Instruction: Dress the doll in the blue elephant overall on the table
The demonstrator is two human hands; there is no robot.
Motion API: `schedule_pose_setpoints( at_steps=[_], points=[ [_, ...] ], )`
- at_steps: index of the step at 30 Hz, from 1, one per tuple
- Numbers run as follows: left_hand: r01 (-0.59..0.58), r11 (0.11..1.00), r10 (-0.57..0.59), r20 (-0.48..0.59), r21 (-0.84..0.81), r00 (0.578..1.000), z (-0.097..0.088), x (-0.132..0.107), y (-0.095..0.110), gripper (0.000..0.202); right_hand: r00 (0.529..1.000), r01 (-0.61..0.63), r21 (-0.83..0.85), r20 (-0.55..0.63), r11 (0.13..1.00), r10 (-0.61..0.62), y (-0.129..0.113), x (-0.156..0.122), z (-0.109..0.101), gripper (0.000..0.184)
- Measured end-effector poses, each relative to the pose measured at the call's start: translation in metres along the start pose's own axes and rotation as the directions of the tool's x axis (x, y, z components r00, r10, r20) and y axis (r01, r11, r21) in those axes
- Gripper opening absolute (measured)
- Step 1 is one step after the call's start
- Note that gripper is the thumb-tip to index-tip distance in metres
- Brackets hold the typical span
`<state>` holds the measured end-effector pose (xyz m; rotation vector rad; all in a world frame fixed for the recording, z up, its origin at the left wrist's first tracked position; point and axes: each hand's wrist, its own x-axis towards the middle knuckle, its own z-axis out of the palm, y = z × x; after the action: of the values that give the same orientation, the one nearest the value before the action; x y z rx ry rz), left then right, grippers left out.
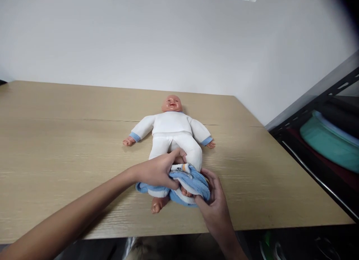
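A baby doll in a white top and leggings with blue cuffs lies on its back, head toward the wall. Bunched around its lower legs is a blue and white fleece garment, which looks like a pair of doll pants. My left hand grips the garment's edge between thumb and fingers, on the inner side of the doll's leg at the right. On the outer side of that leg, my right hand holds the garment too. One bare foot sticks out at the left; the other shows partly inside the cloth.
The doll lies on a wooden table whose far edge meets a white wall. To the right stands a dark metal shelf with a teal item on it. Dark floor shows below the near edge.
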<state>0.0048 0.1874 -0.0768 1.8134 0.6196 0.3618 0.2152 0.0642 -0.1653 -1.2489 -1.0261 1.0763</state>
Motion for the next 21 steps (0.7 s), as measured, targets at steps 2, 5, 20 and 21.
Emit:
schedule_pose_setpoints(
  at_steps=[2, 5, 20, 21],
  points=[
    [0.006, 1.0, -0.006, 0.011, 0.001, 1.0, 0.0, -0.001, -0.002, 0.061, 0.999, 0.03, 0.03, 0.019, 0.999, -0.031, 0.001, 0.0, 0.001, 0.067],
    [0.004, 1.0, -0.004, 0.029, 0.008, 1.0, -0.001, -0.002, -0.005, 0.061, 0.998, 0.059, 0.046, 0.024, 0.997, -0.06, 0.001, 0.002, 0.003, 0.065],
    [-0.092, 0.977, 0.103, -0.049, 0.191, 0.994, -0.011, -0.013, -0.006, 0.02, 0.898, 0.305, -0.409, 0.424, 0.86, -0.117, -0.043, 0.055, -0.03, 0.004],
    [-0.094, 0.973, 0.106, -0.049, 0.209, 0.993, -0.012, -0.013, -0.004, 0.017, 0.877, 0.341, -0.43, 0.466, 0.836, -0.118, -0.047, 0.06, -0.033, 0.003]
  ],
)
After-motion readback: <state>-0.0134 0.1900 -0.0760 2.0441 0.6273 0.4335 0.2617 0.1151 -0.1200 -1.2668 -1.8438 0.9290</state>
